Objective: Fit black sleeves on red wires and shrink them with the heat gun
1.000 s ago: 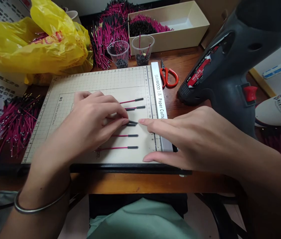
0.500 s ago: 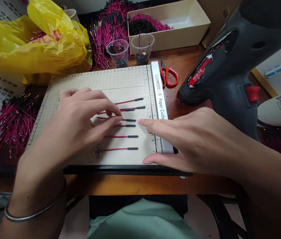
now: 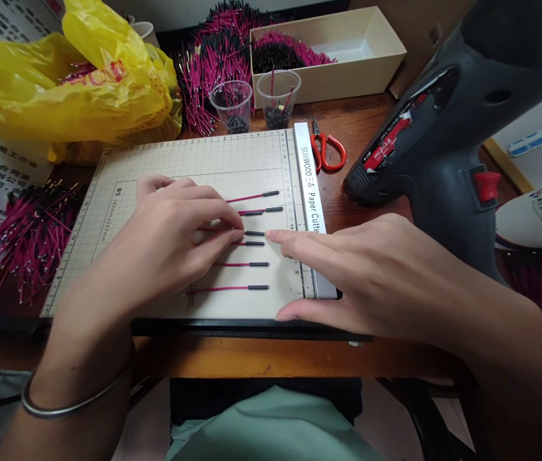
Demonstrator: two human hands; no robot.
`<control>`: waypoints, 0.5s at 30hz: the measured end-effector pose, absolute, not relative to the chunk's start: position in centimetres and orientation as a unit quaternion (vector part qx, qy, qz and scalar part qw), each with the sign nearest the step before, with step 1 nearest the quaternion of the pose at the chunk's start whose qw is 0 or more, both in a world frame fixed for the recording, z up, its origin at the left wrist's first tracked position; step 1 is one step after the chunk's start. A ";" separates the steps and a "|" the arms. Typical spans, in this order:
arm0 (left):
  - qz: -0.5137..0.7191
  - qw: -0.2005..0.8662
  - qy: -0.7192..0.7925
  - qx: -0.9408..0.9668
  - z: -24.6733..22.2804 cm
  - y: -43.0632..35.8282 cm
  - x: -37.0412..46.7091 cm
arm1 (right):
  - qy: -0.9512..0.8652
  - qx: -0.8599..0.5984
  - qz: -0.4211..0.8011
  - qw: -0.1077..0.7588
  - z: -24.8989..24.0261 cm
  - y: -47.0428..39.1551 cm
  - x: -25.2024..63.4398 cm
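Observation:
My left hand [image 3: 182, 234] is over the pale gridded paper cutter board [image 3: 150, 157], thumb and forefinger pinched on a pink wire. That wire's black sleeve [image 3: 255, 233] sticks out to the right of the fingertips. The index fingertip of my right hand [image 3: 357, 275] touches or nearly touches the sleeve's end; its thumb is spread apart, low on the board. Other pink wires with black sleeves lie in rough rows above and below, such as the lowest wire [image 3: 227, 288] and the top wire [image 3: 249, 196]. Their left parts are partly behind my left hand.
A dark heat gun [image 3: 434, 128] looms at the right. Red-handled scissors [image 3: 333, 153] lie beyond the cutter, near two clear cups [image 3: 278, 96] of black pieces. Behind are a cream box [image 3: 347, 83] and heaped pink wires [image 3: 217, 57]. A yellow bag [image 3: 121, 96] sits at left.
My left hand has slid a little right along the wire, its fingertips now closed near the black sleeve. My right index finger stays at the sleeve's end. The view has shifted slightly.

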State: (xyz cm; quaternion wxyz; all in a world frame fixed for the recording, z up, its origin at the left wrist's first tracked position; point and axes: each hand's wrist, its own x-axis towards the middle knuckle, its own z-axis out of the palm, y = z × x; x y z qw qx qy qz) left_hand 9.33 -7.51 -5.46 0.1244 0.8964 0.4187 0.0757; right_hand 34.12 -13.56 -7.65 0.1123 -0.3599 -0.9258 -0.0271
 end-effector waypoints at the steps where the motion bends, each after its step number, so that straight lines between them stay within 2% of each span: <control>1: 0.075 0.128 0.415 0.897 -5.4 -7.5 9.3 | -0.926 -0.361 -0.023 0.108 -7.7 -13.6 34.1; 15: 0.079 0.125 0.419 0.896 -5.5 -7.5 9.4 | -0.923 -0.365 -0.032 0.120 -7.6 -14.0 33.7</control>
